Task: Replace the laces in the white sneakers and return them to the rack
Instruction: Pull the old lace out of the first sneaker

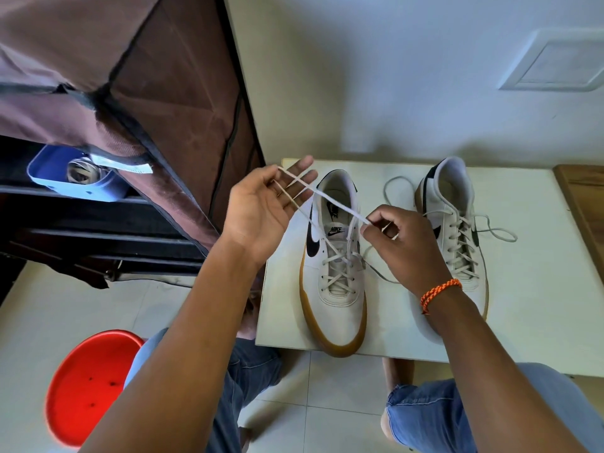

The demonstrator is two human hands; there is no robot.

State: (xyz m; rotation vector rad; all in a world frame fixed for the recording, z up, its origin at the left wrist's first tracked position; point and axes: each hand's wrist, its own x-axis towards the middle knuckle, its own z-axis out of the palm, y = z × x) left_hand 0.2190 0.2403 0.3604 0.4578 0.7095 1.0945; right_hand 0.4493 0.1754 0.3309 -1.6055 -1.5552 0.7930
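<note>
My left hand (261, 204) is spread, the lace (340, 207) looped across its fingers; my right hand (402, 243) pinches the other end. The lace runs left-to-right above the left sneaker (333, 289) on the tabletop (523, 322), right hand nearer the eyelets.

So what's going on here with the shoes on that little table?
A person is lacing the left one of two white sneakers with gum soles on a small white table. The left hand has the flat white lace looped across its spread fingers, while the right hand pinches the lace's other end above the shoe's opening. The other white sneaker stands beside it, laced but untied, its ends loose on the table. Neither shoe is back on the brown fabric-covered rack.
</note>
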